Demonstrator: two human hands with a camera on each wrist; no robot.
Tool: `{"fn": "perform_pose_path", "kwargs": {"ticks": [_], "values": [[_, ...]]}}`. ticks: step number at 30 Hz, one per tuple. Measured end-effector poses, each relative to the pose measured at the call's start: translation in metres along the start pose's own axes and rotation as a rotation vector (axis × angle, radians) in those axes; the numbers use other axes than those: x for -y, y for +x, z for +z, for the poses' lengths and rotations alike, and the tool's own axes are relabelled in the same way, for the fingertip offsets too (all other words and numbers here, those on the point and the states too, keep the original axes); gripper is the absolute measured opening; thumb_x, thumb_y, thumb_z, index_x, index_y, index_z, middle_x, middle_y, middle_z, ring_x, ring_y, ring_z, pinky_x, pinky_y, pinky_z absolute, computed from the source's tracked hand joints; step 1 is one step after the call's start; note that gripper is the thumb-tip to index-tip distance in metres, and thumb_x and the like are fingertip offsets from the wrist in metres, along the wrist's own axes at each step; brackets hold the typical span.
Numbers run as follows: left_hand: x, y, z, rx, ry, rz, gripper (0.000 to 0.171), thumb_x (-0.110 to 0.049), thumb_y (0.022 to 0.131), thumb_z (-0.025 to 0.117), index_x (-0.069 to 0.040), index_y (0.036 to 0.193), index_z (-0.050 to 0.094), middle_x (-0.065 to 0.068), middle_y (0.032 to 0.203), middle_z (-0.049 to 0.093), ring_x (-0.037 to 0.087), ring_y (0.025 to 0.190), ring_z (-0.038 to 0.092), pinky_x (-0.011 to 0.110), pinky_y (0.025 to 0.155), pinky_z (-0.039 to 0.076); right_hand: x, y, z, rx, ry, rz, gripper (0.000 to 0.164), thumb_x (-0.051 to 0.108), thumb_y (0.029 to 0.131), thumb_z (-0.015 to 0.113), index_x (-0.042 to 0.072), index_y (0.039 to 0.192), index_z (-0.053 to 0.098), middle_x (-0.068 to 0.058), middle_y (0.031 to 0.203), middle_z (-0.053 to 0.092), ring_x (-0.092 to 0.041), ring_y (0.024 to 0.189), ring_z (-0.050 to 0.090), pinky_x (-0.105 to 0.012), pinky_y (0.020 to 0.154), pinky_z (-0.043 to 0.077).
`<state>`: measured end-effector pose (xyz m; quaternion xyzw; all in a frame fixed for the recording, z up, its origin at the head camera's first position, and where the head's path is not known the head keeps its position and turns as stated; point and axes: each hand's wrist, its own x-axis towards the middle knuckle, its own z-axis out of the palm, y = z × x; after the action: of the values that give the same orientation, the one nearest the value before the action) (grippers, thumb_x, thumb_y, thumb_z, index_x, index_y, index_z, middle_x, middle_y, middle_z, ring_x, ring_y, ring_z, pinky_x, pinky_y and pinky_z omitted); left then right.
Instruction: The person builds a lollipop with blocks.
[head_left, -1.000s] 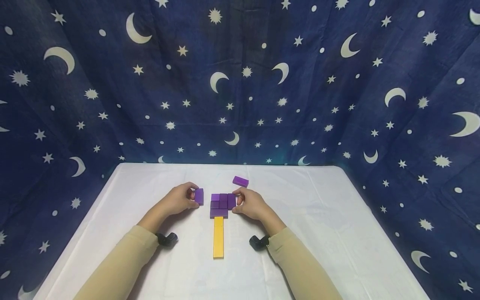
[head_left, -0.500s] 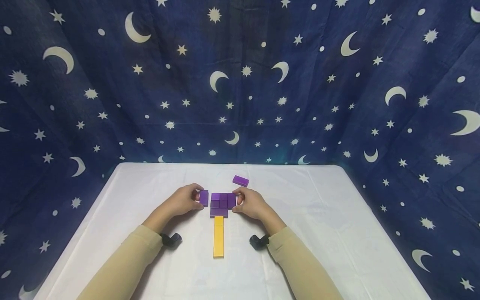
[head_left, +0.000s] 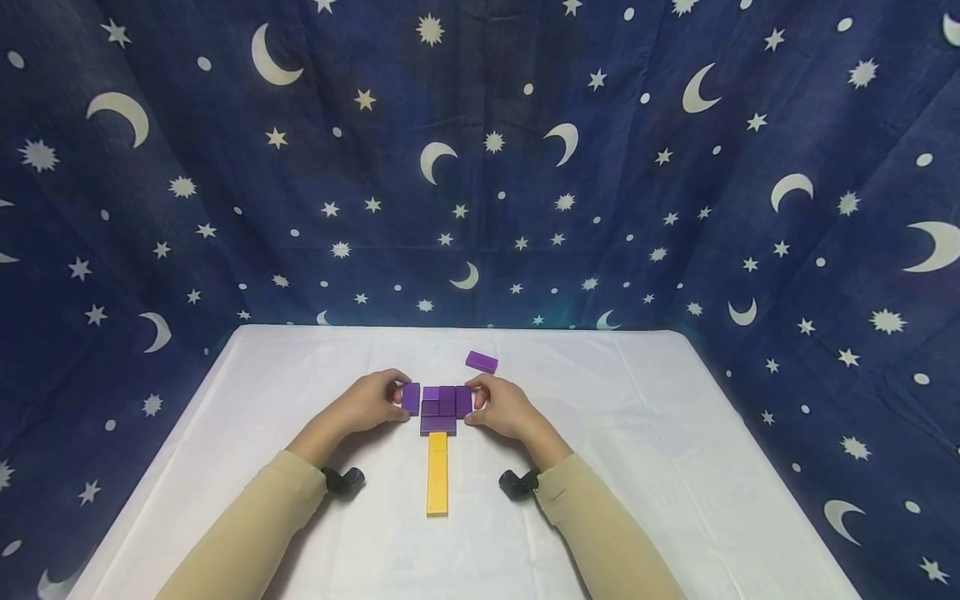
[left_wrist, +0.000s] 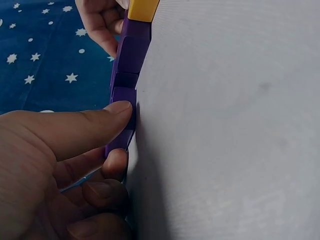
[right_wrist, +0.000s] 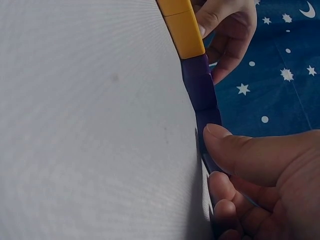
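My left hand pinches an upright-lying purple block between thumb and fingers, a narrow gap left of a purple cluster. Several purple blocks make up that cluster, fitted edge to edge on the white table. At its right side my right hand pinches another purple block, which lies against the cluster. A yellow strip of blocks runs from the cluster toward me. In the left wrist view the thumb presses the near end of the held block; the right wrist view shows the right thumb likewise.
A loose purple block lies slanted behind the right hand. White cloth covers the table, and a dark blue curtain with moons and stars hangs around it. Each wrist wears a black camera.
My left hand has slid the purple block rightward, narrowing the gap to the cluster. The right hand has stayed in place on its block.
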<state>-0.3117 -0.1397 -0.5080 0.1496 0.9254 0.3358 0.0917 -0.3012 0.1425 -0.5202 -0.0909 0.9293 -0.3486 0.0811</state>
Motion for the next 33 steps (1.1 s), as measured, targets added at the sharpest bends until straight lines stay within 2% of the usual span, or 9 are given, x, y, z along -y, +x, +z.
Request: {"fn": "perform_pose_path", "kwargs": {"ticks": [16, 33], "values": [[-0.0008, 0.0012, 0.0036, 0.007, 0.024, -0.008, 0.061, -0.018, 0.081, 0.093, -0.009, 0.136, 0.068, 0.001, 0.095, 0.065, 0.019, 0.092, 0.059, 0.042, 0.091, 0.051, 0.0018, -0.0012, 0.0000, -0.004, 0.004, 0.010, 0.062, 0.018, 0.082, 0.093, 0.017, 0.138, 0.068, 0.001, 0.088, 0.063, -0.016, 0.082, 0.057, -0.036, 0.080, 0.047], [0.0009, 0.0007, 0.0040, 0.005, 0.038, -0.008, 0.062, -0.019, 0.081, 0.093, -0.012, 0.138, 0.068, 0.001, 0.096, 0.065, 0.019, 0.093, 0.058, 0.044, 0.092, 0.050, 0.0015, -0.0012, 0.0004, -0.005, 0.003, 0.002, 0.062, 0.018, 0.082, 0.094, 0.016, 0.138, 0.068, 0.002, 0.088, 0.063, -0.016, 0.082, 0.057, -0.035, 0.079, 0.046]]}}
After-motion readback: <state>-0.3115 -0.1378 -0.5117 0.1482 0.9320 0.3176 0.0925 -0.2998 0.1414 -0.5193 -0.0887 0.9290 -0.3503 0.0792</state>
